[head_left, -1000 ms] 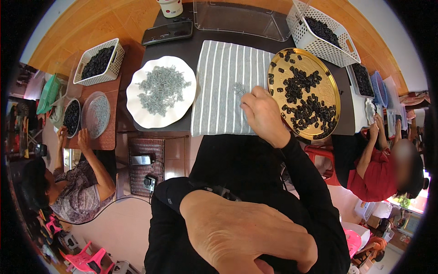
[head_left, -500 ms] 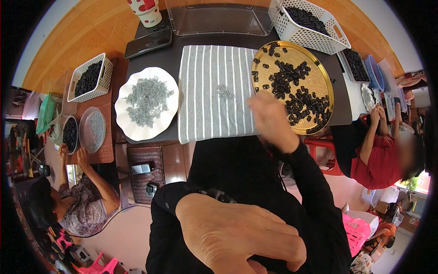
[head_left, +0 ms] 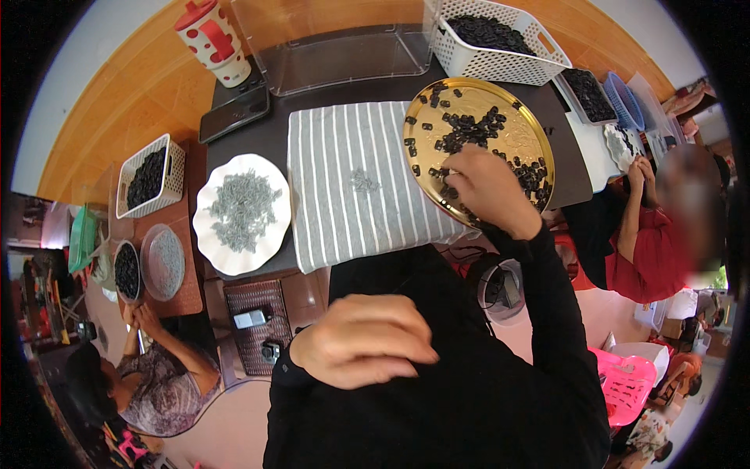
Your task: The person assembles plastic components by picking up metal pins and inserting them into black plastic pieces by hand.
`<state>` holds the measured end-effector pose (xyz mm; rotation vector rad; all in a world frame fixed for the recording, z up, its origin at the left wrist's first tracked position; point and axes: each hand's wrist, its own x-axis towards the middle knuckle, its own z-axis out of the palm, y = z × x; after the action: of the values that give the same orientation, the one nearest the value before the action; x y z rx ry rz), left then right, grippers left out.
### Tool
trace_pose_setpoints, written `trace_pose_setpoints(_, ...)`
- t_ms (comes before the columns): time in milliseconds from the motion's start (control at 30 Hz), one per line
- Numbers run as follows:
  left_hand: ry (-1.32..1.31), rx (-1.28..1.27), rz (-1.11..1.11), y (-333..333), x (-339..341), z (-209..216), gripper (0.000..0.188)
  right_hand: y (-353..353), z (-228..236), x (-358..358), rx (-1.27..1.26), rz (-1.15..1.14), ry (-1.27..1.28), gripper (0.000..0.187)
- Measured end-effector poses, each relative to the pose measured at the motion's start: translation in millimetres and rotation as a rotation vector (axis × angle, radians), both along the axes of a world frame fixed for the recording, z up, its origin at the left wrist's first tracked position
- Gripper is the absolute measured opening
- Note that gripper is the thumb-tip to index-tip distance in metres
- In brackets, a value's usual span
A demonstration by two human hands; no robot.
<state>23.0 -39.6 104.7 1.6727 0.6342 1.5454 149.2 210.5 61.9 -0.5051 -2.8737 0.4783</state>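
My right hand (head_left: pixel 494 189) is over the round gold tray (head_left: pixel 476 87), its fingers drawn together just above small black plastic pieces (head_left: pixel 473 129). Whatever the fingertips may pinch is hidden. Close to my body, in front of my black clothing, my left hand (head_left: pixel 363 340) is held with curled fingers, and its palm side cannot be seen. Between the tray and a white wavy-edged plate (head_left: pixel 205 227) lies a grey-and-white striped cloth (head_left: pixel 336 223). A small heap of clear greyish tube-like pieces (head_left: pixel 363 180) rests on the cloth; many more of them (head_left: pixel 244 207) fill the plate.
Behind the cloth stand a clear plastic box (head_left: pixel 336 66), a dark phone (head_left: pixel 234 116) and a red-dotted tumbler (head_left: pixel 215 43). A white basket (head_left: pixel 500 69) of black pieces is at the back right. Co-workers sit at left (head_left: pixel 160 383) and right (head_left: pixel 652 250).
My right hand has moved from the tray's left edge to over the black pieces. My left hand has risen away from the lower edge, toward the cloth, its fingers curled. The view has shifted.
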Motion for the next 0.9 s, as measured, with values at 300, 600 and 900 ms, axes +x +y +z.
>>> trace_pose_setpoints(300, -0.344, -0.443, 0.669, 4.1, -12.8, -71.5, 0.010, 93.4, 20.4, 59.4, 0.125, -0.227, -0.037, 0.023)
trace_pose_setpoints(600, -0.347, -0.494, 0.707, 21.6, -23.8, -100.7, 0.009, 92.3, 5.9, 27.4, 0.011, -0.075, 0.080, 0.019)
trace_pose_setpoints(900, -0.289, -0.451, 0.788, 19.6, -21.5, -107.4, 0.008, 93.7, -7.2, -29.8, 0.091, -0.015, -0.096, 0.007)
